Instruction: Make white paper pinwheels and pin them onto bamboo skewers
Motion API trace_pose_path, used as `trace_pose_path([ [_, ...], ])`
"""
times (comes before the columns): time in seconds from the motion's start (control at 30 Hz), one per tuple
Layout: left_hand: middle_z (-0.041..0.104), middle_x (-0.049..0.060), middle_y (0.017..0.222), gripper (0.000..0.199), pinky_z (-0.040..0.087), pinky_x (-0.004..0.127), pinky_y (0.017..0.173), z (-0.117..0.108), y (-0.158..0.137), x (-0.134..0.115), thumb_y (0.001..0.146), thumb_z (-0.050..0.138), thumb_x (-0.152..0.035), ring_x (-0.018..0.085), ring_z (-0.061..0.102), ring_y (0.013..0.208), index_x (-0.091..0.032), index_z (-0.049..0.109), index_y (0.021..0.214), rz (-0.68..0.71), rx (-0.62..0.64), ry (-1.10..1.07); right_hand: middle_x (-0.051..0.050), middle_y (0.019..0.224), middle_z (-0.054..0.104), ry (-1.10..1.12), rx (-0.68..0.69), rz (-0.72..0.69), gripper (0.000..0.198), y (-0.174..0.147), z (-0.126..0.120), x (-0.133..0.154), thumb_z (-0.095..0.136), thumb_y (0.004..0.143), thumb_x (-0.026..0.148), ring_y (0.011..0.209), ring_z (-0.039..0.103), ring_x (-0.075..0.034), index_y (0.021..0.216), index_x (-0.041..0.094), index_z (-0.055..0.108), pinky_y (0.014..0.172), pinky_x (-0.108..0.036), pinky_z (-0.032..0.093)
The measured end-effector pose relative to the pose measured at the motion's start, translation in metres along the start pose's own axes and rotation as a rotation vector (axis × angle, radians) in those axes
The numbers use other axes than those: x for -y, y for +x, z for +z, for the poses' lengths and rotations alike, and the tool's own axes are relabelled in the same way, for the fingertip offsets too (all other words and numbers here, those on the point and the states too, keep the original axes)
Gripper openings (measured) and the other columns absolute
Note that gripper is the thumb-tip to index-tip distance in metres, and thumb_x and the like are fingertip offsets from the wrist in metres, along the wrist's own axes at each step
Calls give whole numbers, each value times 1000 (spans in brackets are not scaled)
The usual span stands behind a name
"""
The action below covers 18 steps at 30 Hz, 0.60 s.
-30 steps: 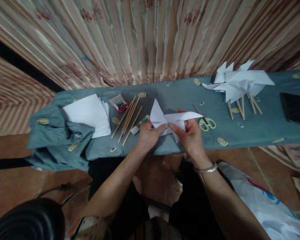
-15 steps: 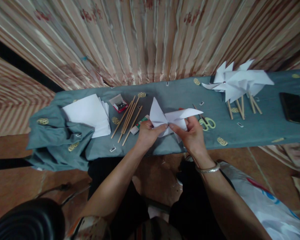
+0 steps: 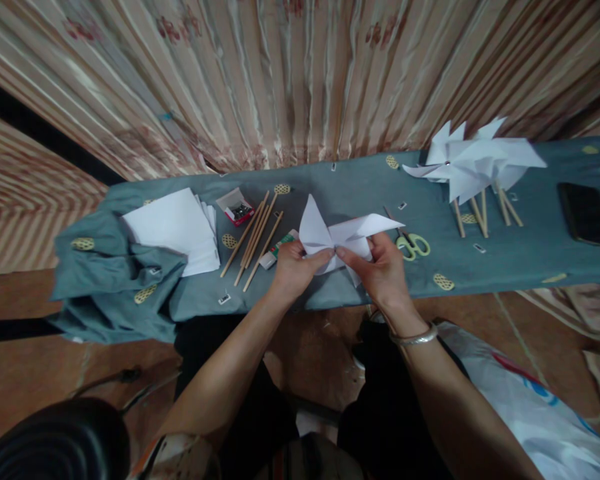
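Note:
Between my two hands is a white paper pinwheel (image 3: 316,227), its blades folded in and held above the cloth. My left hand (image 3: 295,268) grips its left side, the thumb pressed at the centre. From the right, my right hand (image 3: 380,268) pinches it with the thumb meeting the centre too; most of its fingers are hidden behind the paper. Green-handled scissors (image 3: 414,247) lie just right of my right hand. Near my left hand are a small green-and-white box (image 3: 280,251), several wooden sticks (image 3: 254,233) and an open red box of pins (image 3: 239,211).
A stack of white paper squares (image 3: 173,230) lies at the left of the cloth-covered table (image 3: 360,183). Finished pinwheels on sticks (image 3: 485,163) and a black phone (image 3: 587,215) rest to the right. A curtain (image 3: 280,80) hangs behind, and a plastic bag (image 3: 535,407) sits below right.
Both hands keep hold of the pinwheel in almost the same place. Its right blade sits slightly lower, and the whole view has shifted a little.

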State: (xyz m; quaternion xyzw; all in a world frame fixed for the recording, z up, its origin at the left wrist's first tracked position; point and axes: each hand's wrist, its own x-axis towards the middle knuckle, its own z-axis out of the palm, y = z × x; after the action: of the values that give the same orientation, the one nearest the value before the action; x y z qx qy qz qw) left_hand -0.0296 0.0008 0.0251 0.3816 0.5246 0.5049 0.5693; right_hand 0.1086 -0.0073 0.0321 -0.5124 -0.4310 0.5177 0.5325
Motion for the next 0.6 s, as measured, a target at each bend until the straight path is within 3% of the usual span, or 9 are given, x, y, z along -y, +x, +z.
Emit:
trace_pose_path([
  [0.6,73,2,69,17,49,27,62,-1,0,3,56,76,-25,16,64,62,-14,74,70,45,6,35,1,81,74,-49,-26,-3,38,0,-1,-1,82,61,34,68,67,-18,91,23,63,63,-32,55],
])
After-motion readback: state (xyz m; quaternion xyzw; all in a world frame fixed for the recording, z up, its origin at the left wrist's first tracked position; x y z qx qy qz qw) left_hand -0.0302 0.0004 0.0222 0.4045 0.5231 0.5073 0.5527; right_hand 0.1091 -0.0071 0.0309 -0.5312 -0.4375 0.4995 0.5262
